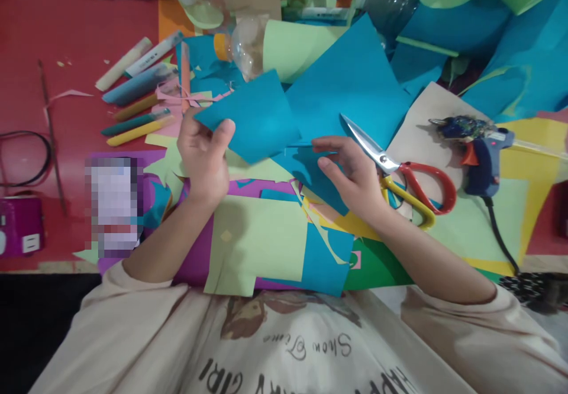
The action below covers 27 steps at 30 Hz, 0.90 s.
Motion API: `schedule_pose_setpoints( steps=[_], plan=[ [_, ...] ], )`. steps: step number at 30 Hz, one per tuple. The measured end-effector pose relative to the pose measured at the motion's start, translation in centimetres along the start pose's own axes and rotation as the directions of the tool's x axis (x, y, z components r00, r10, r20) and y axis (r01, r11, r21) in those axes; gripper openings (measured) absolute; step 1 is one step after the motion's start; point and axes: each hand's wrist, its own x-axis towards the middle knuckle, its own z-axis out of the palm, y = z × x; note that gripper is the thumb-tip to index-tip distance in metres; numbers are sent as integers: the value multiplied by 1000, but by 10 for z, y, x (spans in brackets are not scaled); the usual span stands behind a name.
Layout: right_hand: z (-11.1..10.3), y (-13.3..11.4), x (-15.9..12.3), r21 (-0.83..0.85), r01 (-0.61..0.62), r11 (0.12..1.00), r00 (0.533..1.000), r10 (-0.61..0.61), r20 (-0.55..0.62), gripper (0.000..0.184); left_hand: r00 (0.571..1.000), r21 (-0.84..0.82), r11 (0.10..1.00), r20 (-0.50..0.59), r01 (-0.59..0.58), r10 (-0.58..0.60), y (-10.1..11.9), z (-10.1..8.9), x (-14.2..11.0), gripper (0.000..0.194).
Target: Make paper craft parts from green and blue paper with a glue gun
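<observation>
My left hand pinches a small blue paper piece at its lower left corner, thumb on top. The piece is raised above the pile of papers. My right hand hovers just right of it, thumb and forefinger apart with nothing visible between them. A thin blue edge or strip lies by its fingertips; whether they touch it I cannot tell. Right beside this hand are scissors with one red and one yellow handle, blades slightly hidden against a larger blue sheet.
A blue glue gun rests at right, its cord running down. Several markers lie at left, near a blurred phone-like object. A bottle with an orange cap lies at the back. Light green paper and scraps cover the front.
</observation>
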Motion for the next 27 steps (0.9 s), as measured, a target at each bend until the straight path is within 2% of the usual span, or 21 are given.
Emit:
schedule_pose_setpoints(
  steps=[2, 3, 5, 6, 9, 10, 12, 16, 22, 27],
  plan=[
    [0, -1, 0, 70, -32, 997, 999, 31, 8, 26, 987, 19, 992, 94, 127, -129, 4, 2, -1, 36],
    [0, -1, 0, 117, -46, 992, 999, 45, 14, 27, 965, 62, 978, 160, 199, -206, 8, 3, -2, 38],
    [0, -3, 0, 192, -68, 979, 998, 65, 23, 32, 901, 160, 940, 274, 301, -335, 17, 6, -9, 40],
    [0, -4, 0, 201, -81, 976, 997, 78, 25, 35, 852, 204, 918, 345, 341, -393, 22, 8, -13, 40],
    [-1, -5, 1, 126, -128, 984, 992, 126, 23, 31, 732, 261, 881, 490, 394, -473, 34, 13, -25, 34],
    [-2, -5, 2, 100, -140, 985, 990, 139, 19, 27, 712, 271, 878, 515, 394, -478, 36, 13, -29, 31],
    [-3, -5, 4, 88, -151, 985, 989, 151, 13, 18, 698, 277, 883, 541, 379, -469, 38, 14, -33, 26],
    [-3, -5, 5, 113, -184, 976, 982, 177, 66, 7, 706, 291, 896, 551, 336, -444, 38, 13, -32, 24],
    [0, -4, 3, 177, -179, 968, 983, 170, 66, 10, 666, 301, 888, 588, 348, -460, 38, 11, -31, 23],
    [-1, -6, 3, 221, -169, 961, 985, 155, 79, 10, 686, 270, 891, 569, 364, -453, 34, 9, -29, 22]
  ],
)
